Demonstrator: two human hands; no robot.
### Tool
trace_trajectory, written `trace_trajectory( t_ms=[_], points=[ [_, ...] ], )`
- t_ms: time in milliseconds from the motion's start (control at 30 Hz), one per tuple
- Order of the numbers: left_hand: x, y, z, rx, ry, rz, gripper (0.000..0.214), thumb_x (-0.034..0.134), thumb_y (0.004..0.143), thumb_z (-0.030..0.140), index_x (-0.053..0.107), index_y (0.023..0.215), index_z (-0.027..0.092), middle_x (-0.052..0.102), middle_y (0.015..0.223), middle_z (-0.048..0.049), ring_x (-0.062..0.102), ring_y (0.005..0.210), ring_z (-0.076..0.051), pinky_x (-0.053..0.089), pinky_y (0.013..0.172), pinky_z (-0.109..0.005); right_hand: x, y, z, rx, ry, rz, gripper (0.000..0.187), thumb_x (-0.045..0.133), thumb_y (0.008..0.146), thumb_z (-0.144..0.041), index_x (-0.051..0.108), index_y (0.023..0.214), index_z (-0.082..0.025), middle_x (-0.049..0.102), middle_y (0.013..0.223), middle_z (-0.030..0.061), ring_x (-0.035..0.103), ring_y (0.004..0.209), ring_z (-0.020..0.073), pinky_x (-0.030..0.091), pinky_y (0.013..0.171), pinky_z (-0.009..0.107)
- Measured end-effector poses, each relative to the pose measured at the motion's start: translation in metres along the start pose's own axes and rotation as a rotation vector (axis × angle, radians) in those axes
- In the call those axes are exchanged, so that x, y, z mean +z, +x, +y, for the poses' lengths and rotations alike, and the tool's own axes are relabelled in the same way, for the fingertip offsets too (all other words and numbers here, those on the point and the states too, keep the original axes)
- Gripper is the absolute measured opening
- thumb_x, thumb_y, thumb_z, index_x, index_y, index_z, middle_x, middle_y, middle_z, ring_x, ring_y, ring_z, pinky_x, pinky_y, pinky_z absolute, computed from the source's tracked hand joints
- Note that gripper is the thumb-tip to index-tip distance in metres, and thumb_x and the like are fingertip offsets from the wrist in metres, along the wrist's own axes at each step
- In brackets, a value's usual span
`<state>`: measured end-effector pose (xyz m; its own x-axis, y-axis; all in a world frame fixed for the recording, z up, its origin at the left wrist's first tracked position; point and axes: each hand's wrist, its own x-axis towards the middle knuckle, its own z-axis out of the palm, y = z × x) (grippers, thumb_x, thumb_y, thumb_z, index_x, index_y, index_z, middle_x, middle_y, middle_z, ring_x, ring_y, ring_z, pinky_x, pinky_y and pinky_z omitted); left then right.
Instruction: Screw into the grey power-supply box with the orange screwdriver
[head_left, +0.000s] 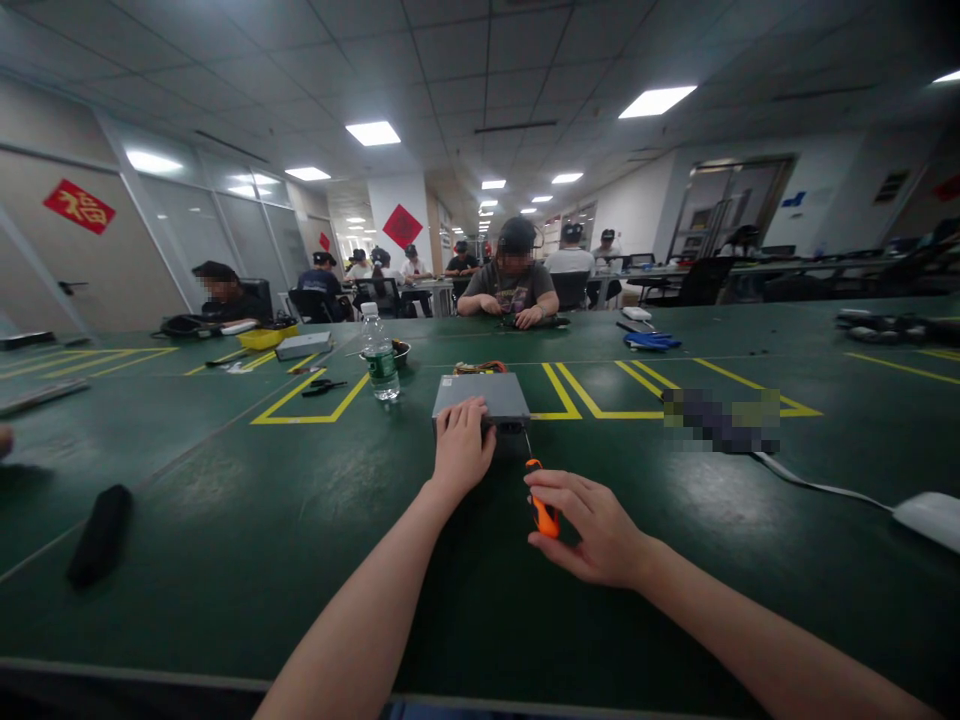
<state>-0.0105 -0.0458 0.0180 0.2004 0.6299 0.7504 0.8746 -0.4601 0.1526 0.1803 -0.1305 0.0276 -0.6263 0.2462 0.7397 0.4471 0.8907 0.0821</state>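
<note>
A grey metal computer power supply (495, 393) lies on the green table in front of me, with a bundle of coloured cables (480, 368) at its far side. My left hand (463, 437) grips its near left part, fingers over the top and thumb on the near side. In my right hand (589, 520) is an orange and black screwdriver (543, 512), held by its handle between thumb and fingers. Its thin shaft points up at the power supply's near right corner. Whether the tip sits in a screw is too small to tell.
Left of the power supply stands a water bottle (382, 360) before a small bowl (401, 352). A black object (100, 535) lies at the near left. To the right are blue gloves (651, 341) and a white cable (817, 484). Across the table sits a person (514, 285).
</note>
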Motion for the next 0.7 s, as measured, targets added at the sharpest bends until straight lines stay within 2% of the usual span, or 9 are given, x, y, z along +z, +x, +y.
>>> trace_trajectory(
  t_ms=[200,700],
  points=[
    [-0.002,0.0,0.001,0.003,-0.009,0.001,0.023,0.05,0.083,0.02,0.049,0.106,0.021,0.056,0.124,-0.0062,0.047,0.117,-0.021,0.03,0.1,-0.04,0.001,0.006,-0.006,-0.065,0.056,-0.064,0.031,0.047,0.089,-0.031,0.045,0.113,-0.012,0.06,0.108,0.0173,0.06,0.099,0.0232,0.052,0.078,0.034],
    [-0.001,0.0,0.0,0.002,0.001,-0.008,0.023,0.05,0.083,0.02,0.048,0.106,0.02,0.056,0.124,-0.0058,0.046,0.119,-0.02,0.029,0.101,-0.04,0.011,0.008,-0.005,-0.044,0.048,-0.111,0.03,0.045,0.09,-0.033,0.046,0.112,-0.012,0.059,0.109,0.0176,0.059,0.101,0.0238,0.052,0.079,0.036]
  ],
)
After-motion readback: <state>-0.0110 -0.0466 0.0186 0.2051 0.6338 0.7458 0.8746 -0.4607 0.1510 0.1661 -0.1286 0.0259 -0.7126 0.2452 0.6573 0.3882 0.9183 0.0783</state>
